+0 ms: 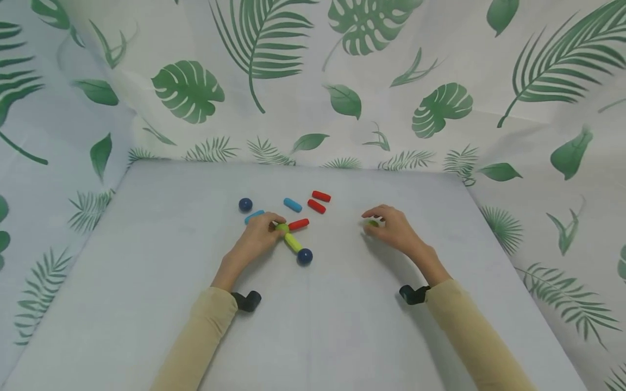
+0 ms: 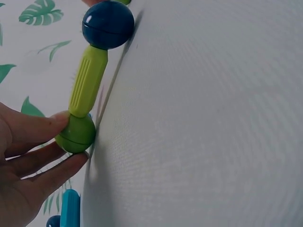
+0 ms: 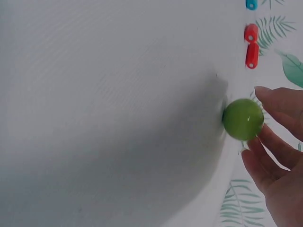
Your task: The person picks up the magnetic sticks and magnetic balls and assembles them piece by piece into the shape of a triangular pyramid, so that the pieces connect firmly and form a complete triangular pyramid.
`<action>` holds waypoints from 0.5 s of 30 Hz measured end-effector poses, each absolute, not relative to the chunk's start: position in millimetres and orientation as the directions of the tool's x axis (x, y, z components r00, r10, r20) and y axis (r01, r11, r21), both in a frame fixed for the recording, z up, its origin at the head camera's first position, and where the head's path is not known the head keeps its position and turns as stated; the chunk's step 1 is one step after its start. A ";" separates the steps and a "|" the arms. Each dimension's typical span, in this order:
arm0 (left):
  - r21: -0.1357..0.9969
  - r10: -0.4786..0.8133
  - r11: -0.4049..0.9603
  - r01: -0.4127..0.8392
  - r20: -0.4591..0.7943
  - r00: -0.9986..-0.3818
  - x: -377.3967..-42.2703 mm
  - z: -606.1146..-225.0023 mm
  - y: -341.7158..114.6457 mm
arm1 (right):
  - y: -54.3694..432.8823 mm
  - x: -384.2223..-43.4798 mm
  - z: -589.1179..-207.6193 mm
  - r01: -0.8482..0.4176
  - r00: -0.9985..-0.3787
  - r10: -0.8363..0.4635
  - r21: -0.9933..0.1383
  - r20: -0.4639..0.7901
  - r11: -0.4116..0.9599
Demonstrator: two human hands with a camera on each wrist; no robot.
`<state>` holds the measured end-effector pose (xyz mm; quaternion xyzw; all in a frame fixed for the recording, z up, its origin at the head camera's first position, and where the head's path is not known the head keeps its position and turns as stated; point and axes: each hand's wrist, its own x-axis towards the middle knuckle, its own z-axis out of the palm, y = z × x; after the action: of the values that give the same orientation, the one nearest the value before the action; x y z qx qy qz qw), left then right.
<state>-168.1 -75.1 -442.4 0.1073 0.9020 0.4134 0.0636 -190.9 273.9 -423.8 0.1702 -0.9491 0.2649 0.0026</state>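
Observation:
My left hand (image 1: 259,234) pinches a green ball (image 2: 75,135) between thumb and fingers. A yellow-green ribbed rod (image 2: 88,81) runs from that ball to a dark blue ball (image 2: 108,24), the three in one line. At the green ball's other side in the head view lies a red rod (image 1: 299,224). A light blue rod (image 1: 254,216) is partly hidden behind the left hand. To the right, my right hand (image 1: 393,231) has its fingers spread around a second green ball (image 3: 243,119), with a gap showing between the upper digit and the ball.
Beyond the hands on the white table (image 1: 313,326) lie another dark blue ball (image 1: 245,205), a light blue rod (image 1: 292,205) and two red rods (image 1: 321,196). A leaf-printed cloth (image 1: 293,108) rises behind the table's back edge and along both sides.

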 end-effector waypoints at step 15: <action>0.760 0.238 0.634 0.142 -0.017 -0.971 -169.7 -441.9 -74.9 | 286.8 -183.1 -430.7 -0.234 -0.964 -0.262 -0.581 0.036 0.780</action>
<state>-169.7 -74.9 -441.9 0.1054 0.9021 0.4144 0.0579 -183.1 286.8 -430.7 0.1314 -0.9431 0.3047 -0.0232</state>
